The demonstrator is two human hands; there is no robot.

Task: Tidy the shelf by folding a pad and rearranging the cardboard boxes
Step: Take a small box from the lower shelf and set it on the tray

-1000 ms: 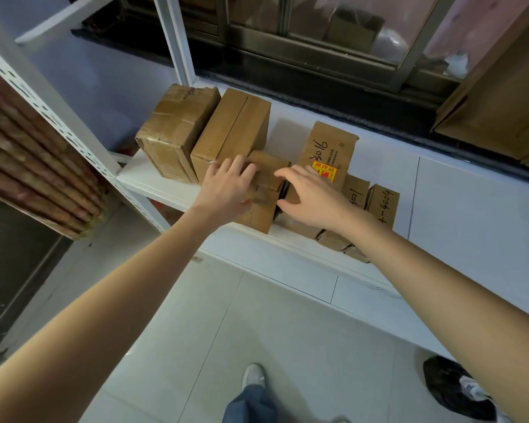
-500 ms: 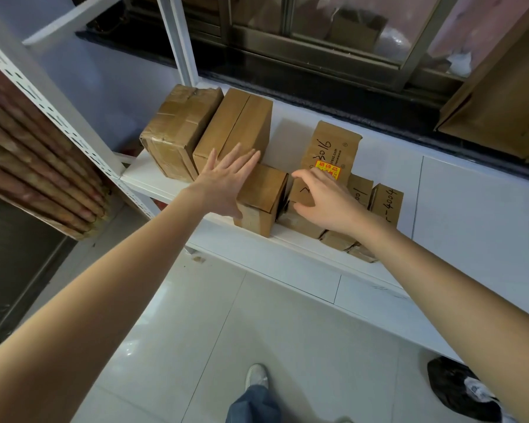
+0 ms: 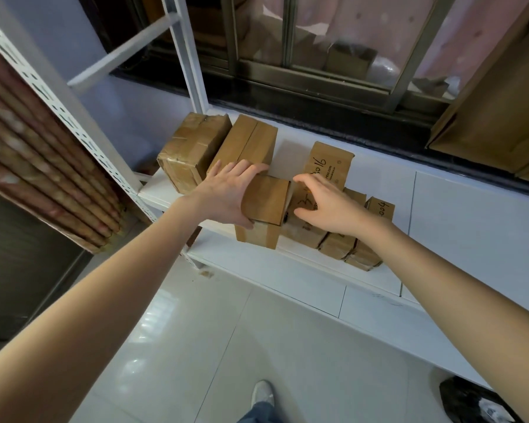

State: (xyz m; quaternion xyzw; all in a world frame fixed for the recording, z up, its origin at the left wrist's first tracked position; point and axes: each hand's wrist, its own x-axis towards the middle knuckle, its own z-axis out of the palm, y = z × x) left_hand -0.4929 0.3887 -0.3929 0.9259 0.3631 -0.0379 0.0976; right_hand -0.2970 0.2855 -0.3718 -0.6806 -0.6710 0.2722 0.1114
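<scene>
Currently, head view: your left hand [image 3: 226, 195] grips the small cardboard box [image 3: 264, 199] at the front edge of the white shelf [image 3: 312, 264] — fingers over its far end, thumb at its near corner. Your right hand [image 3: 329, 206] hovers just beside, fingers loosely curled, holding nothing — over the marked boxes [image 3: 332, 164].

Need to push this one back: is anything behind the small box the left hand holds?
Nothing visible: bare white shelf lies behind the small box the left hand grips. Tall boxes flank its left.
</scene>
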